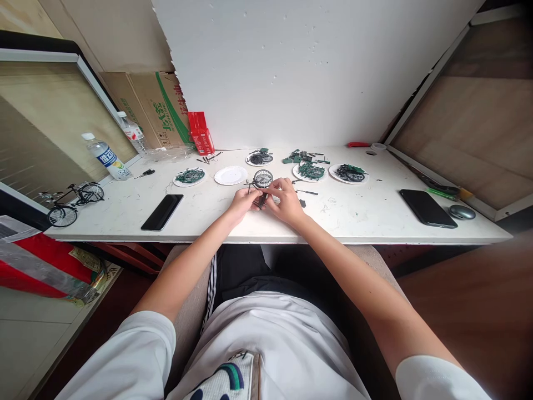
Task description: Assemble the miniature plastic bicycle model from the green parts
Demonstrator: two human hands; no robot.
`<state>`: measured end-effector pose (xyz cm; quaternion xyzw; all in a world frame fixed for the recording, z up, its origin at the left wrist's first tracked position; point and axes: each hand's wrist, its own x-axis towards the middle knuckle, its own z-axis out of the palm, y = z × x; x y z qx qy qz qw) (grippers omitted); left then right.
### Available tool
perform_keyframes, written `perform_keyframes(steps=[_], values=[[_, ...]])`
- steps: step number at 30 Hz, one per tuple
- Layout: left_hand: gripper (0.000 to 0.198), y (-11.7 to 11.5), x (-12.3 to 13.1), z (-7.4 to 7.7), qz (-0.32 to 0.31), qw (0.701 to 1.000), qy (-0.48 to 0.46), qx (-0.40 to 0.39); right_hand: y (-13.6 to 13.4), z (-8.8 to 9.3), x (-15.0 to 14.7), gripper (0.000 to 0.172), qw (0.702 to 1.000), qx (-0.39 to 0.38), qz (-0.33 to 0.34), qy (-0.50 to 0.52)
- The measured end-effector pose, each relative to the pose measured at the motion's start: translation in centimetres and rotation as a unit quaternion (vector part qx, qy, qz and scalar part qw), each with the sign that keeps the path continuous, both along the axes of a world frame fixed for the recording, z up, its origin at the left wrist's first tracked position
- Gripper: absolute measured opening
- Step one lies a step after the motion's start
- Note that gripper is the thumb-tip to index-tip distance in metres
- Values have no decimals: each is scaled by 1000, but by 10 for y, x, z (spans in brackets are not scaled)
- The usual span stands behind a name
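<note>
Near the front middle of the white table, my left hand (242,203) and my right hand (286,201) come together on a small dark model bicycle (263,179). Its spoked wheel points away from me, above my fingers. The left fingers are closed around the lower frame, and the right thumb and forefinger pinch a part of it. My fingers cover most of the lower end. Just right of my right hand lie a thin black rod (307,192) and a small dark piece (302,203).
Paper plates with dark green and black parts, such as the right plate (348,173), line the back. A bare plate (230,175) sits among them. Phones (162,211) (428,208) flank my arms. A finished model bicycle (75,203), bottle (107,157) and red box (200,133) stand left.
</note>
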<state>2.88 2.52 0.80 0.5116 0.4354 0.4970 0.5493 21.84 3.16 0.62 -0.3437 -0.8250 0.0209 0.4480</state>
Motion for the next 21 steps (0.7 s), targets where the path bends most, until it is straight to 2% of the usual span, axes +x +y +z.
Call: perform_keyframes(steps=[7,14,17,21], values=[[23,-1,2,3,6,1000,-4,-6,2,-4,-1,43,1000,-19,0,1],[26,-2,2,4,7,1000,-7,-12,3,6,4,38,1000,-4,-11,26],[29,-3,2,5,13,1000,-4,-14,17,15,25,33,999,-5,-49,7],[29,-5,5,7,20,1000,-3,-21,42,22,74,25,987,-41,-128,-89]])
